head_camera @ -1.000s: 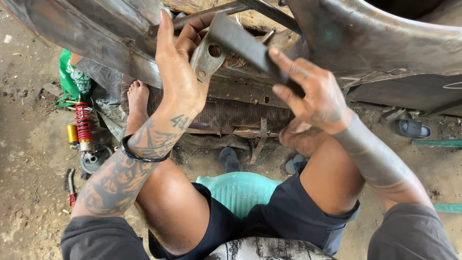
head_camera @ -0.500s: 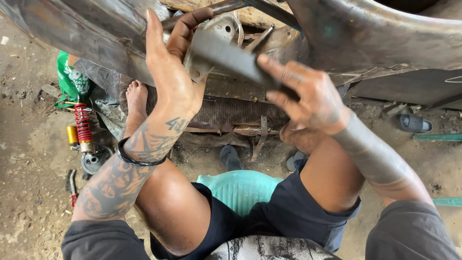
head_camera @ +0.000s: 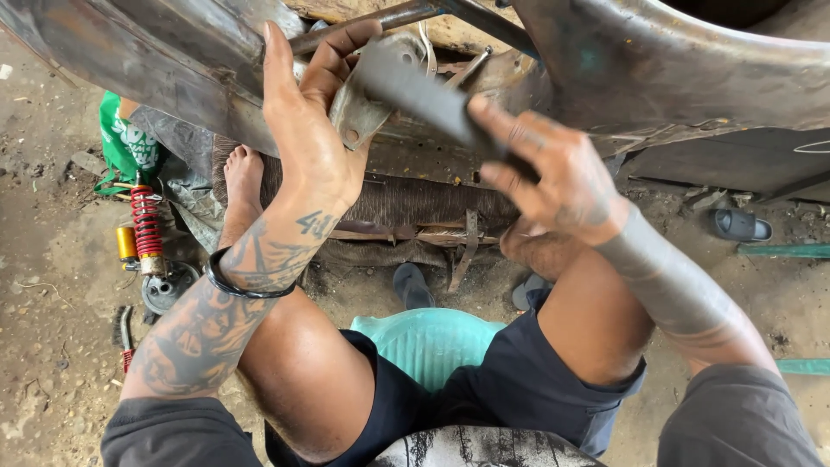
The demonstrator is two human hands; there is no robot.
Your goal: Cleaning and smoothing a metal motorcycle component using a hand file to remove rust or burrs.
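Tattooed forearms lead to both hands: left hand, right hand. A black wristband circles the left wrist at centre left; dark grey sleeves and dark shorts fill the frame's bottom.

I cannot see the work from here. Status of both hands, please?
Left hand pressed on metal bracket. Right hand gripping flat metal bar. Rusty frame crowds close above.

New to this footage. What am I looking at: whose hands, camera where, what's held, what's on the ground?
One view only, from a camera worn on the person's head, looking down past their knees. No robot here: two bare hands. The left hand presses a grey metal bracket against a rusty metal frame. The right hand grips a dark flat bar joined to that bracket. They sit on a teal plastic stool. A red-spring shock absorber and a dark sandal lie on the dirt floor.
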